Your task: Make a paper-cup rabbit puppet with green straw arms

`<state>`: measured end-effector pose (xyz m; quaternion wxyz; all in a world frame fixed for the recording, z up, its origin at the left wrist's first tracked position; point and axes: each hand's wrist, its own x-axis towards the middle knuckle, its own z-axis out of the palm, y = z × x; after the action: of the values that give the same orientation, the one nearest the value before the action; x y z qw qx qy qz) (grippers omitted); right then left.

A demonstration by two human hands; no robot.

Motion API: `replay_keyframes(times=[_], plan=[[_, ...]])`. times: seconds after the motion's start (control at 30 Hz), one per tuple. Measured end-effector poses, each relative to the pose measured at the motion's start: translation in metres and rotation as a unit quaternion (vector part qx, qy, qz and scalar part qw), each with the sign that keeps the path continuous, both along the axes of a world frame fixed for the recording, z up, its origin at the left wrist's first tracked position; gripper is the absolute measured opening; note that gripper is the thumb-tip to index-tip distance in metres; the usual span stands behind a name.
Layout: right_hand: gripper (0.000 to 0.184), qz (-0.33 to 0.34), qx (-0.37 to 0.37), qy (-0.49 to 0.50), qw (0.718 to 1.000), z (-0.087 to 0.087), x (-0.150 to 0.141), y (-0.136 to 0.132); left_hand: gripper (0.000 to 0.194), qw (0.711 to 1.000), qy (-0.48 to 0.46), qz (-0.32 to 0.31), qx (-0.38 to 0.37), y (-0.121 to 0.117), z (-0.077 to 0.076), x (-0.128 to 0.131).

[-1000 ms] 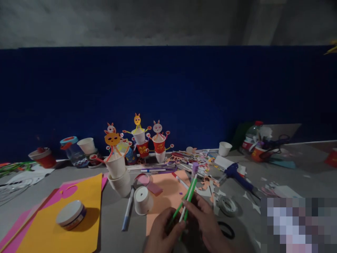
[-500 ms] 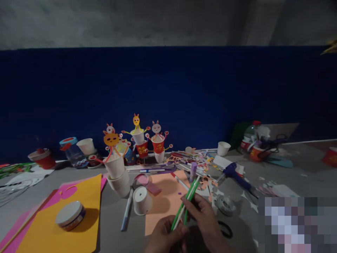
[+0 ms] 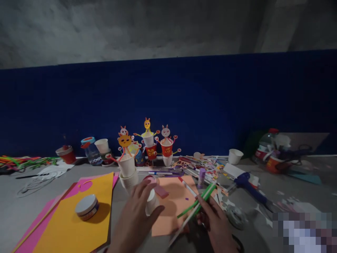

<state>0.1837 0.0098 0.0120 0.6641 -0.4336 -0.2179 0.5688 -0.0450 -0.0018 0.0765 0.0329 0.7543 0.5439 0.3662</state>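
Note:
My right hand (image 3: 214, 218) is closed on a bundle of thin green and white strips (image 3: 206, 196); I cannot tell whether they are straws or pipe cleaners. Over the grey table my left hand (image 3: 137, 218) is stretched out, thumb and fingers apart. It is right at an upside-down white paper cup (image 3: 151, 203) and hides part of it; whether the fingers touch the cup I cannot tell. Beneath and beside the hands lies a sheet of peach paper (image 3: 168, 225), with a red-and-white marker (image 3: 187, 186) on it and a purple glue stick (image 3: 201, 177) at its far edge.
Yellow paper (image 3: 65, 225) with a white-lidded jar (image 3: 86, 206) lies left. Paper-cup figures (image 3: 167, 149) and stacked cups (image 3: 129, 177) stand behind. Markers and paper scraps (image 3: 195, 165) are strewn along the back. A blue glue gun (image 3: 250, 188) and clear tape roll (image 3: 236, 216) lie right.
My left hand has let go of the strips and moved left and forward to the upside-down cup. My right hand keeps the strips, now fanned apart. The view has shifted left.

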Motion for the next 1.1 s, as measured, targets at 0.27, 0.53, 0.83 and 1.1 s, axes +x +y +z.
replay_keyframes(times=[0.27, 0.53, 0.83, 1.1], plan=[[0.038, 0.006, 0.045, 0.014, 0.999, 0.001, 0.001, 0.003, 0.045, 0.993, 0.036, -0.007, -0.116, 0.02, -0.003, -0.043], [0.045, -0.145, 0.106, 0.101, 0.978, 0.021, 0.022, 0.001, 0.032, 0.722, -0.599, -0.087, -0.335, 0.016, -0.009, 0.005], [0.024, -0.226, 0.274, -0.084, 0.931, 0.021, 0.03, -0.009, 0.021, 0.591, -0.669, -0.138, -0.43, 0.017, -0.046, 0.079], [0.016, -0.199, 0.341, -0.337, 0.854, 0.008, 0.014, -0.031, 0.038, 0.666, -0.6, -0.158, -0.414, 0.027, -0.055, 0.072]])
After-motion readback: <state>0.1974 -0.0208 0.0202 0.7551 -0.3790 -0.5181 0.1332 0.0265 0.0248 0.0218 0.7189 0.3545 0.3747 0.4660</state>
